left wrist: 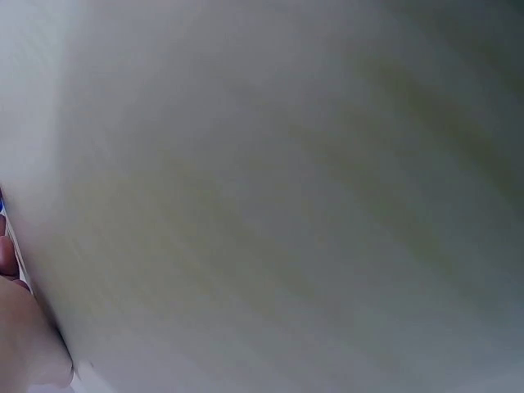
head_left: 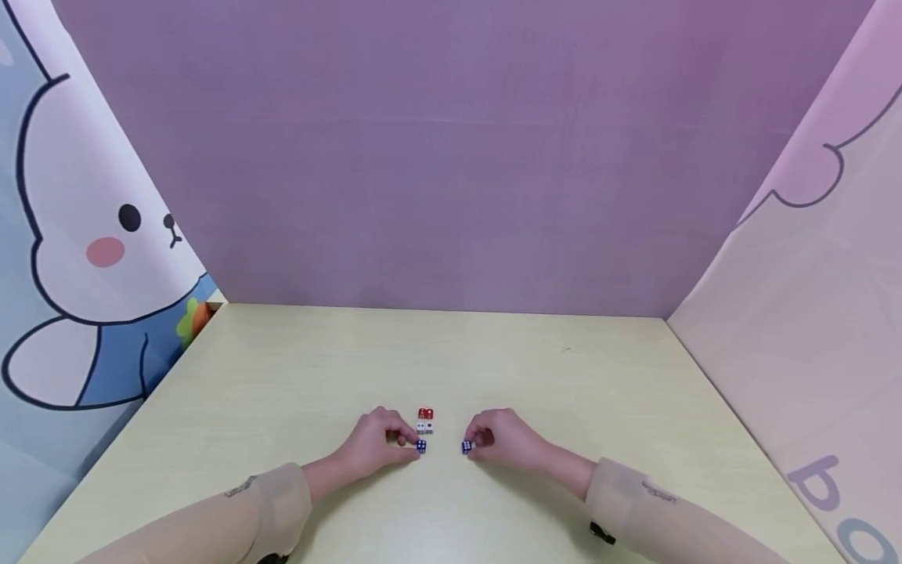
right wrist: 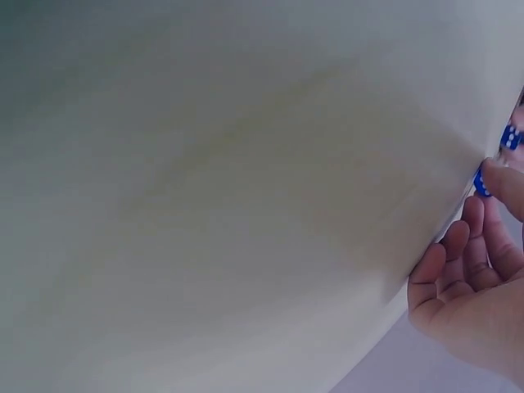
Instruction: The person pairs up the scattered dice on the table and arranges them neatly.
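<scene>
In the head view my left hand (head_left: 379,445) pinches a blue die (head_left: 421,446) with white pips between thumb and forefinger. That die sits right at the near side of two white dice (head_left: 425,428), which lie side by side. Just beyond them is a pair of red dice (head_left: 426,413). My right hand (head_left: 506,440), a short way to the right, pinches a second blue die (head_left: 467,447) close to the tabletop. The right wrist view shows the thumb and fingers on this die (right wrist: 481,182). Only a sliver of the left hand (left wrist: 29,336) shows in the left wrist view.
The pale wooden table (head_left: 564,392) ends at a purple backdrop (head_left: 451,157). A panel with a cartoon rabbit (head_left: 92,235) stands along the left edge, and a pale pink panel (head_left: 810,329) along the right.
</scene>
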`<state>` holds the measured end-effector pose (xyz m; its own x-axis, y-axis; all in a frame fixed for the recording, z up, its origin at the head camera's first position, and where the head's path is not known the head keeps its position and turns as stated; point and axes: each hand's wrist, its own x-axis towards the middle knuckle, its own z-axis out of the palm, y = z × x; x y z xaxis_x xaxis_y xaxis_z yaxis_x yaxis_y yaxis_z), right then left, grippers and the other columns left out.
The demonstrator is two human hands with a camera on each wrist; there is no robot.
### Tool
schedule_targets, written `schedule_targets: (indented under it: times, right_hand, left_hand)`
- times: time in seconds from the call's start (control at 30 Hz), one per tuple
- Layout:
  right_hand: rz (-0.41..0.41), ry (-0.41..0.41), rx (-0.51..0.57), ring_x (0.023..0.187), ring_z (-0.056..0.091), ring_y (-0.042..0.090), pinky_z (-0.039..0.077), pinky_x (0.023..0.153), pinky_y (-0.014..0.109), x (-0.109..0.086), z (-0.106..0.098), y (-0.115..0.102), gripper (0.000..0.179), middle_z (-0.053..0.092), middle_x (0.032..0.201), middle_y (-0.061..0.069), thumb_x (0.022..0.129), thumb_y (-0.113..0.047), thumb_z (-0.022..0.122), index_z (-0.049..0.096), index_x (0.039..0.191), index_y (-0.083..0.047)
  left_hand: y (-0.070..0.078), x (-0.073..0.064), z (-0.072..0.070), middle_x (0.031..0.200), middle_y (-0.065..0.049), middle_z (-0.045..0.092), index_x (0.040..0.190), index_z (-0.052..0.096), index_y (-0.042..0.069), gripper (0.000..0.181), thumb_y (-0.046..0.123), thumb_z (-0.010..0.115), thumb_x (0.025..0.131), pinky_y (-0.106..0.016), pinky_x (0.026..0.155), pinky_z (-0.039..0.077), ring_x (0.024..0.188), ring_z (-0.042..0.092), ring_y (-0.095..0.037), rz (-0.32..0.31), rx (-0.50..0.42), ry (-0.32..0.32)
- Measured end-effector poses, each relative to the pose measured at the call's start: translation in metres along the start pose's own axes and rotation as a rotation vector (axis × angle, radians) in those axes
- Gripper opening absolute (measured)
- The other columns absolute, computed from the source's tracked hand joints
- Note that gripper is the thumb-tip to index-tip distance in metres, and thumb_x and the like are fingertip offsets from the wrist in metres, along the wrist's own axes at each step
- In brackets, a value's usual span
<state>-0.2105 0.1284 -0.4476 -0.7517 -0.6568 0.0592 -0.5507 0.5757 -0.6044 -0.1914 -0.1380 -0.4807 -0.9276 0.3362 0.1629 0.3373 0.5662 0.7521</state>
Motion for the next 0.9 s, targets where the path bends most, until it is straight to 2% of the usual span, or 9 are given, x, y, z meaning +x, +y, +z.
schedule_targets:
  times: [0.2,0.5,0.9]
  right_hand:
    - [0.029,0.001,-0.021,0.062,0.049,0.0,0.046,0.062,0.018,0.011,0.009,-0.012,0.013,0.055,0.068,-0.012,0.078,-0.014,0.076,0.069,0.089,-0.012]
    - [0.007,0.025,-0.07,0.058,0.046,-0.001,0.043,0.059,0.017,0.025,0.019,-0.028,0.013,0.054,0.064,-0.012,0.078,-0.014,0.076,0.069,0.089,-0.01]
    - [0.025,0.033,-0.102,0.057,0.048,-0.001,0.043,0.056,0.016,0.031,0.026,-0.038,0.015,0.059,0.066,-0.01,0.078,-0.014,0.076,0.069,0.09,-0.01]
  left_hand:
    - [0.001,0.001,0.0,0.071,0.013,0.06,0.08,0.073,0.025,0.016,0.026,0.084,0.069,-0.021,0.064,0.04,0.073,0.046,-0.011,0.002,0.003,0.006]
    - [-0.002,0.002,-0.002,0.071,0.015,0.059,0.08,0.073,0.026,0.016,0.025,0.084,0.069,-0.022,0.066,0.041,0.073,0.047,-0.009,0.001,-0.011,0.003]
    - [-0.003,0.001,-0.002,0.07,0.014,0.058,0.079,0.073,0.024,0.017,0.023,0.085,0.068,-0.021,0.065,0.042,0.072,0.047,-0.008,0.004,-0.033,0.011]
